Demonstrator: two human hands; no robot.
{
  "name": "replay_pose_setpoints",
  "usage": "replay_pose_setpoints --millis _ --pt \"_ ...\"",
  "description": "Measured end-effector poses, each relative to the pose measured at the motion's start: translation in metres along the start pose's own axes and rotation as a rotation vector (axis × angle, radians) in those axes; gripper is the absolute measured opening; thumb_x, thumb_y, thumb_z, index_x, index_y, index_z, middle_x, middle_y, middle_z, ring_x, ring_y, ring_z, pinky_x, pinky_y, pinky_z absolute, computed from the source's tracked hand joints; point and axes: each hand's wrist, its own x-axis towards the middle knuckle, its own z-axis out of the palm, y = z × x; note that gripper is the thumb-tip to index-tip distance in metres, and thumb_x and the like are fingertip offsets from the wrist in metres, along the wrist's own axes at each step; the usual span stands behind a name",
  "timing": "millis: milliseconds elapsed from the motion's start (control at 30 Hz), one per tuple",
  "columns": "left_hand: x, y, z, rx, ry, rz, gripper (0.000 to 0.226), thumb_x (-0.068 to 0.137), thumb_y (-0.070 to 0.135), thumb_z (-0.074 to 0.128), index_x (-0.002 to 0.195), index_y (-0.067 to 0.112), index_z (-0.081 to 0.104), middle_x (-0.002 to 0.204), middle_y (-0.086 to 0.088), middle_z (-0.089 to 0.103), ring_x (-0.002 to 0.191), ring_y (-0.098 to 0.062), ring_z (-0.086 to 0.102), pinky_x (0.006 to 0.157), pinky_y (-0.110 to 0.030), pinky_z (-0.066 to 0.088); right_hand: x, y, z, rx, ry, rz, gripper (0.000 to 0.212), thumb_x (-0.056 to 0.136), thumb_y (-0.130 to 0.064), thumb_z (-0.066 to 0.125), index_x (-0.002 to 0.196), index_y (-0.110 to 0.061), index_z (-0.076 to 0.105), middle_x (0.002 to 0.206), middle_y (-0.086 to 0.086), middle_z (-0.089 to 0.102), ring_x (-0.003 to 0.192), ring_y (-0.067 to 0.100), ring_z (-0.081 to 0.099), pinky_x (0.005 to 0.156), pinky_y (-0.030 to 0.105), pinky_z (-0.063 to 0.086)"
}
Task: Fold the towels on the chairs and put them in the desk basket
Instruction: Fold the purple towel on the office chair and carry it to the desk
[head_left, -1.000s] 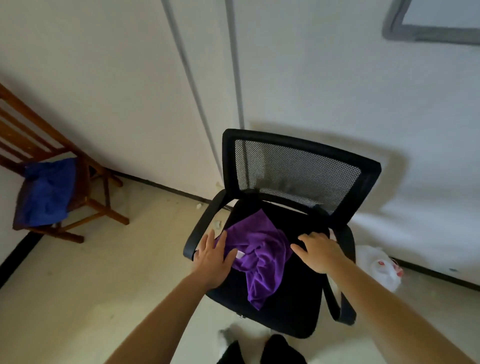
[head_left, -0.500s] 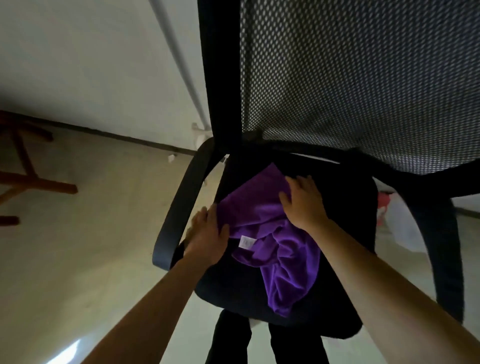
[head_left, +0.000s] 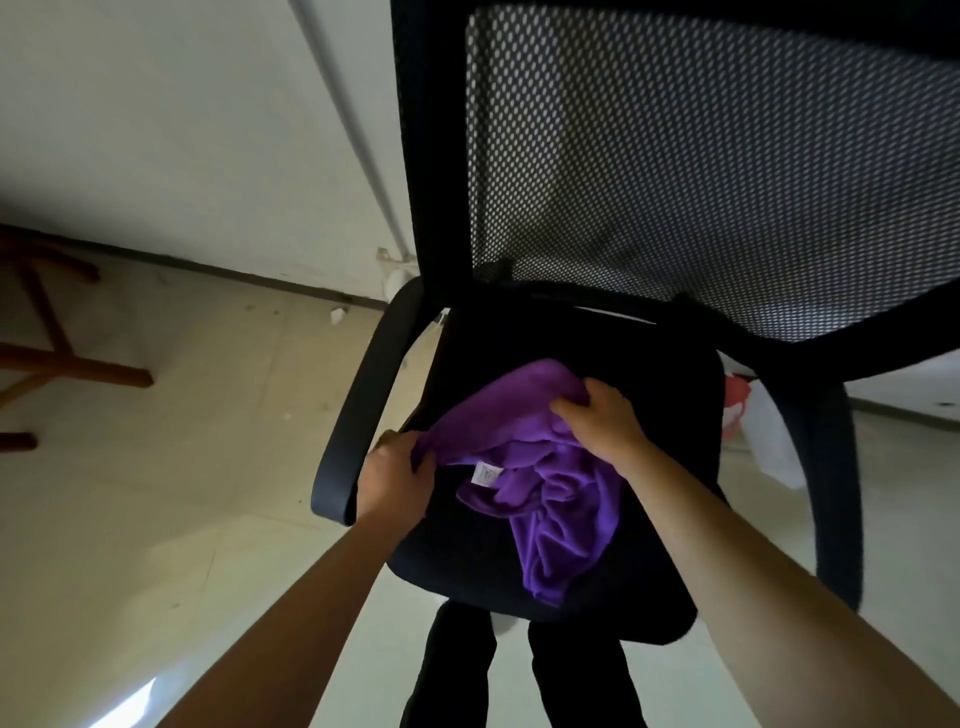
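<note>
A crumpled purple towel lies on the black seat of a mesh-backed office chair, bunched toward the seat's middle with one long fold trailing down toward the front edge. Both bare hands are on it. The left hand sits at the towel's left edge, just inside the chair's left armrest; its fingers are curled shut around a pinch of the cloth, the thumb pressing the fabric from the near side, so that the edge is drawn up into a small peak between thumb and fingers. The right hand is at the towel's far right part, toward the backrest — its fingers are bent down over a raised hump of cloth and closed on it, knuckles up, with purple fabric showing past the fingertips. Between the two hands the towel is stretched in a shallow arc, and a small white label hangs just below that stretch, nearer the left hand. The rest of the cloth below the hands is loose and wrinkled, resting on the seat. Both forearms reach in from the bottom of the view. On the pale floor to the left stand the legs of a wooden chair, well apart from the office chair, and a white bag with red on it sits beyond the right armrest.
</note>
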Motion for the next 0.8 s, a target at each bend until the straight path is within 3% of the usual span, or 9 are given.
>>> replay_pose_setpoints --millis 133,267,333,433,600,667,733,800 --pt "-0.024 0.047 -0.043 -0.033 0.104 0.049 0.021 0.092 0.013 0.061 0.111 0.007 0.069 0.096 -0.011 0.059 0.08 -0.027 0.059 0.072 -0.031 0.042 -0.044 -0.027 -0.056 0.347 0.006 0.007 0.021 0.085 -0.012 0.069 0.106 -0.01 0.069 0.093 0.006 0.071 0.087 0.02 0.064 0.078 0.03 0.049" --pt "-0.048 0.093 -0.093 -0.039 0.157 0.159 0.025 0.091 0.012 0.064 0.115 0.013 0.07 0.104 -0.009 0.06 0.093 -0.026 0.059 0.082 -0.03 0.044 -0.099 -0.061 -0.128 0.545 -0.085 -0.091 0.011 0.087 -0.01 0.071 0.096 -0.012 0.075 0.09 0.008 0.077 0.085 0.018 0.071 0.082 0.032 0.055" --pt "-0.064 0.112 -0.118 -0.018 0.153 0.216 0.027 0.089 0.011 0.067 0.115 0.015 0.07 0.102 -0.005 0.057 0.091 -0.02 0.054 0.081 -0.024 0.038 -0.125 -0.069 -0.164 0.568 -0.128 -0.146 0.012 0.087 -0.008 0.07 0.096 -0.012 0.076 0.092 0.01 0.077 0.087 0.022 0.072 0.085 0.033 0.057" --pt "-0.104 0.138 -0.143 0.05 0.164 0.325 0.029 0.086 0.005 0.069 0.113 0.014 0.072 0.098 -0.004 0.053 0.09 -0.023 0.055 0.083 -0.028 0.04 -0.171 -0.071 -0.215 0.544 -0.073 -0.265 0.017 0.086 -0.004 0.069 0.101 -0.008 0.076 0.099 0.014 0.076 0.09 0.022 0.071 0.087 0.034 0.055" --pt "-0.168 0.171 -0.172 0.135 0.223 0.327 0.032 0.089 0.001 0.059 0.116 0.012 0.071 0.108 -0.012 0.06 0.099 -0.031 0.059 0.086 -0.031 0.042 -0.237 -0.069 -0.271 0.562 0.067 -0.341 0.019 0.082 0.0 0.071 0.086 -0.019 0.073 0.075 -0.006 0.074 0.071 0.008 0.069 0.068 0.022 0.054" --pt "-0.189 0.183 -0.187 0.107 0.252 0.296 0.034 0.089 0.002 0.056 0.116 0.016 0.071 0.109 -0.012 0.066 0.101 -0.032 0.061 0.088 -0.035 0.046 -0.264 -0.065 -0.288 0.595 0.117 -0.339 0.019 0.08 -0.002 0.073 0.09 -0.018 0.073 0.08 -0.003 0.075 0.075 0.012 0.07 0.069 0.024 0.054" --pt "-0.211 0.195 -0.201 -0.017 0.294 0.27 0.028 0.09 0.011 0.056 0.11 0.023 0.072 0.099 -0.007 0.072 0.092 -0.03 0.067 0.082 -0.037 0.054 -0.289 -0.061 -0.301 0.648 0.131 -0.338 0.031 0.075 -0.007 0.076 0.105 -0.012 0.072 0.097 0.009 0.076 0.089 0.022 0.071 0.078 0.031 0.056" --pt "-0.234 0.21 -0.213 -0.177 0.321 0.255 0.014 0.094 0.019 0.058 0.103 0.025 0.068 0.089 -0.005 0.072 0.077 -0.026 0.069 0.064 -0.034 0.058 -0.312 -0.061 -0.311 0.675 0.117 -0.358 0.044 0.069 -0.015 0.08 0.111 -0.01 0.07 0.107 0.015 0.074 0.098 0.029 0.071 0.091 0.041 0.057"
